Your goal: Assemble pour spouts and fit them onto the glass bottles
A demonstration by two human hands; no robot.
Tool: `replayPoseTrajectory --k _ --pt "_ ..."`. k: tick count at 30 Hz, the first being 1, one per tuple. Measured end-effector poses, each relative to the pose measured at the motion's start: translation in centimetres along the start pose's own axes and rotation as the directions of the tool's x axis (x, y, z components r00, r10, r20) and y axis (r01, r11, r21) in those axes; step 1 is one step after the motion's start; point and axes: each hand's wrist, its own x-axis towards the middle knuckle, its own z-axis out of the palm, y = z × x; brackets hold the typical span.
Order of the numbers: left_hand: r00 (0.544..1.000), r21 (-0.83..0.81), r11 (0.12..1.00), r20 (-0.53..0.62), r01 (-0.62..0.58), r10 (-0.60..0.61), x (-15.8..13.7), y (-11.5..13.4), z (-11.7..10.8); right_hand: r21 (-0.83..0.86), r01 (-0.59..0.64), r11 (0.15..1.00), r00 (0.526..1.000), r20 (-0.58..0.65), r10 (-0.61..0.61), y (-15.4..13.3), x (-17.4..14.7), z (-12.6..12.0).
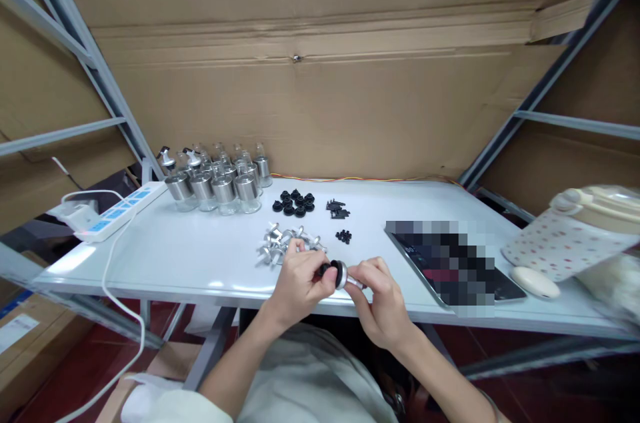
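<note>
In the lower middle of the frame, the left hand (pixel 306 277) has its fingers closed around a black stopper (pixel 324 269); the right hand (pixel 379 296) pinches the spout of a silver pourer top (pixel 344 274). Both parts seem joined between the hands, their long axis lying sideways, slightly down toward the right.

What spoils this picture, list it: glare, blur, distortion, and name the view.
Head view: glare on the table along its near left edge; pale bundle at far right blurred; metal frame leaning outward, likely partly lens stretch; pixelation over the tablet; silver-and-black piece in left hand and right hand too small for fine detail.
</note>
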Motion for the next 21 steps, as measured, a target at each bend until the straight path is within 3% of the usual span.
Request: replayPoseTrajectory --k 2,3,5,7,9,11,15,18,21 --pt "0.993 0.011 0.995 0.063 -0.104 0.103 0.4 -0.6 -0.3 0.231 -0.236 0.944 0.968 -0.026 0.249 -0.8 -0.4 0.0" --pt "0.985 0.009 0.989 0.091 -0.149 0.148 0.6 -0.9 -0.6 0.360 -0.375 0.855 0.915 -0.008 0.404 -1.0 -0.6 -0.2" --pt "0.984 -0.006 0.985 0.051 -0.170 0.170 1.0 -1.7 -1.8 0.581 -0.604 0.546 0.722 0.107 0.684 -1.1 -0.6 -1.0" --pt "0.987 -0.014 0.995 -0.127 -0.098 0.095 1.3 -2.4 -3.7 0.704 -0.671 0.233 0.521 0.224 0.824 -0.6 -0.5 -1.9" --pt "0.962 0.011 1.000 -0.273 -0.020 0.022 1.7 -2.7 -6.0 0.750 -0.656 0.083 0.423 0.274 0.864 0.0 -0.3 -2.6" --pt "0.978 0.096 0.995 -0.209 0.019 0.002 2.5 -2.6 -8.2 0.756 -0.653 0.045 0.398 0.291 0.870 0.5 -0.4 -2.5" --pt "0.998 0.279 0.958 -0.018 0.063 -0.060 5.7 -3.6 -10.9 0.677 -0.735 0.030 0.419 0.418 0.806 0.8 -1.1 -0.8" --pt "0.994 0.385 0.919 0.033 0.083 -0.104 8.7 -6.7 -11.1 0.660 -0.751 0.019 0.433 0.471 0.768 1.1 -1.6 -0.1" --pt "0.967 0.593 0.802 0.161 0.064 -0.196 11.0 -10.2 -10.0 0.675 -0.738 -0.016 0.423 0.481 0.768 1.5 -1.8 -0.3"
